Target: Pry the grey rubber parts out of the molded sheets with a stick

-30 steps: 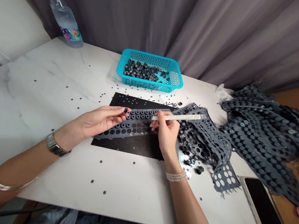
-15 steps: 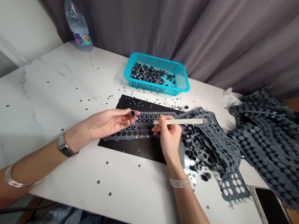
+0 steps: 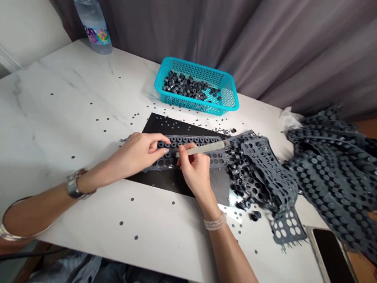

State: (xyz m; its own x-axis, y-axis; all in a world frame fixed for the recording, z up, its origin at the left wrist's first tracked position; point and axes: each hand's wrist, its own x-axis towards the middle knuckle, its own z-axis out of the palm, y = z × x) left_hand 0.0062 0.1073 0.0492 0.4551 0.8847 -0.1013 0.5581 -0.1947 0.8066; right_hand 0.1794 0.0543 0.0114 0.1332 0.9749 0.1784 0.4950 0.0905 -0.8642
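Perforated grey sheet (image 3: 188, 140) lies flat on black mat (image 3: 216, 179), mid-worktop (image 3: 163, 243). Left hand (image 3: 139, 153) half-curled over sheet, thumb and forefinger parted, nothing seen gripped. Right hand (image 3: 194, 166) pinches pale flat stick (image 3: 208, 147) near its end. Sheet looks light, rubbery, floppy; outer margin probably best hold. Stick looks light, stiff. Heaped rings (image 3: 236, 167) crowd right side; turquoise basket (image 3: 193, 101) beyond mat; worktop front edge beneath forearms. Roomier leftward, among scattered discs (image 3: 135, 237).
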